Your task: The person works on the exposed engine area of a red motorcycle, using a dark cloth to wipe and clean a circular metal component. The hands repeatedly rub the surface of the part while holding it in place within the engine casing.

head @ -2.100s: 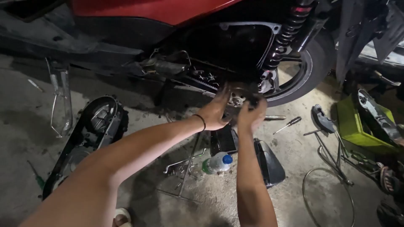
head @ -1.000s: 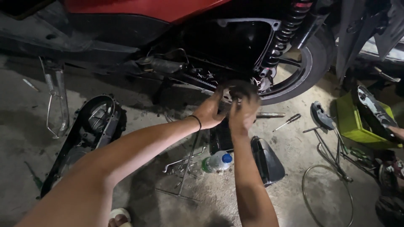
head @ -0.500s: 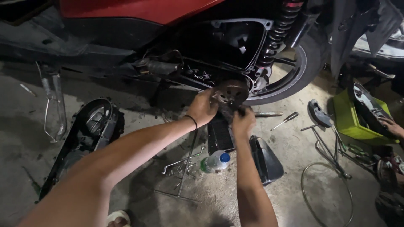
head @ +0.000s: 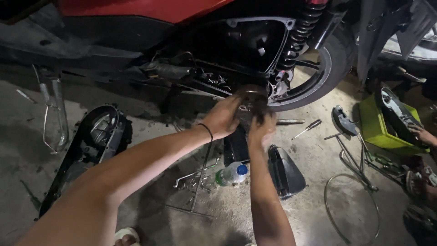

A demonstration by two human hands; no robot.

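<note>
A red scooter (head: pixel 150 9) stands over a concrete floor with its side cover off, showing the drive belt (head: pixel 211 84) and a round metal clutch drum (head: pixel 251 92) by the rear wheel (head: pixel 328 68). My left hand (head: pixel 224 117), with a black band on the wrist, grips the drum's left side. My right hand (head: pixel 261 129) holds the drum from below, a little blurred. Both hands partly hide the drum.
The removed black transmission cover (head: pixel 86 150) lies at left. A plastic bottle (head: pixel 232 174), metal rods, a black plastic part (head: pixel 284 171), a screwdriver (head: pixel 307 129) and a wire loop (head: pixel 350 209) lie on the floor. A green box (head: pixel 380 130) and another person's hand (head: pixel 423 135) are at right.
Both hands shifted slightly left and down around the clutch drum; the right hand dropped from the drum's side to beneath it. The view moved a little.
</note>
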